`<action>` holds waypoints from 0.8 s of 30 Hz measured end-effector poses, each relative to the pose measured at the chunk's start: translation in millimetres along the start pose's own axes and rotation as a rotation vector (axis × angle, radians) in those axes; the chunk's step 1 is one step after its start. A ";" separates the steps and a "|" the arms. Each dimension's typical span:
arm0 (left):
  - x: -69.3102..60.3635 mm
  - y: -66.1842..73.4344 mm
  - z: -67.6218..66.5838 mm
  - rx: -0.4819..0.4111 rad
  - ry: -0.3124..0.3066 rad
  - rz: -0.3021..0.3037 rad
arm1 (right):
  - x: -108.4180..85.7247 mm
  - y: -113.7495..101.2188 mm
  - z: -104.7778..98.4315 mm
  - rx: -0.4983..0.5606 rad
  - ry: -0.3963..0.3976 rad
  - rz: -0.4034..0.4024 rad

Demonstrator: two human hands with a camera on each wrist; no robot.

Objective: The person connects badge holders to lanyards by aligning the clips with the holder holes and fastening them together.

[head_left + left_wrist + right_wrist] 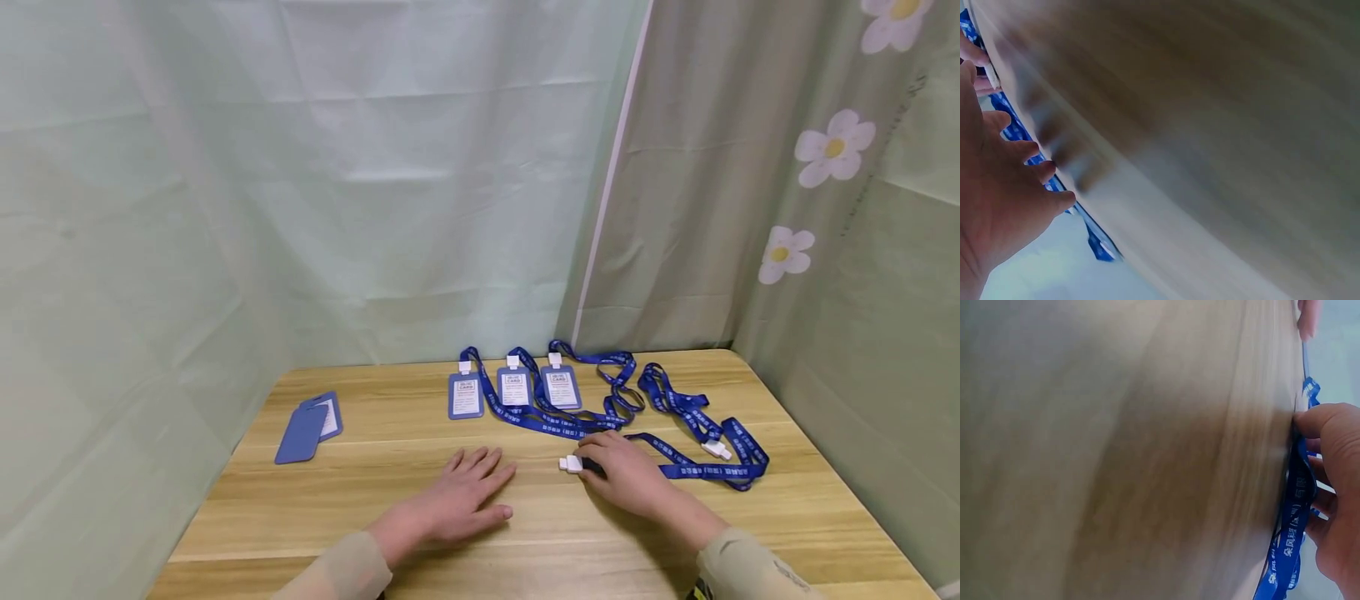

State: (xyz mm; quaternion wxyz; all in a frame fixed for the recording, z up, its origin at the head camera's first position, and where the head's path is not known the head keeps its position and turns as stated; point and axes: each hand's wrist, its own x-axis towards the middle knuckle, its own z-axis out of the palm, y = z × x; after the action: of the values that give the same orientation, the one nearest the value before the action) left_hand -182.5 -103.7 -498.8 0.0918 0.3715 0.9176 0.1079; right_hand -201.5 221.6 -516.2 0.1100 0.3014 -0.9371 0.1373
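Note:
My right hand (pixel 626 475) pinches a blue lanyard (pixel 701 472) close to its white clip (pixel 573 464), low over the wooden table. The clip points left, and the strap trails off to the right beneath my hand. In the right wrist view the printed strap (pixel 1286 550) runs along below my fingers. My left hand (pixel 467 498), fingers straight and spread, is palm down at or just above the tabletop and holds nothing. Beyond the hands lie three blue badge holders with white cards: a left one (pixel 466 396), a middle one (pixel 515 388) and a right one (pixel 561 388), each on a lanyard.
Another bunched lanyard (pixel 678 404) with a white clip (pixel 716 450) lies at the right. Two loose badge holders overlap at the left, the front one (pixel 302 435) partly covering the rear one (pixel 332 415). A pale curtain (pixel 420 183) hangs behind the table (pixel 247 517).

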 end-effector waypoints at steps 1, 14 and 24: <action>-1.9 -3.4 0.3 -0.001 0.005 -0.006 | 0.2 0.3 0.6 0.000 -0.008 0.001; -41.5 -74.2 -7.4 0.064 0.214 -0.286 | 8.0 -20.4 5.0 0.013 -0.067 -0.036; -110.3 -133.3 -23.4 0.113 0.310 -0.645 | 7.6 -22.3 4.9 0.001 -0.086 -0.022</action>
State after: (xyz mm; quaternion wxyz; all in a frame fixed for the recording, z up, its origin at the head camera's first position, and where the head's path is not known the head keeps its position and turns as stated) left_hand -198.6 -277.5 -502.1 -0.0397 0.0464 0.9951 0.0773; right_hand -194.8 198.6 -514.3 0.0707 0.3173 -0.9376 0.1236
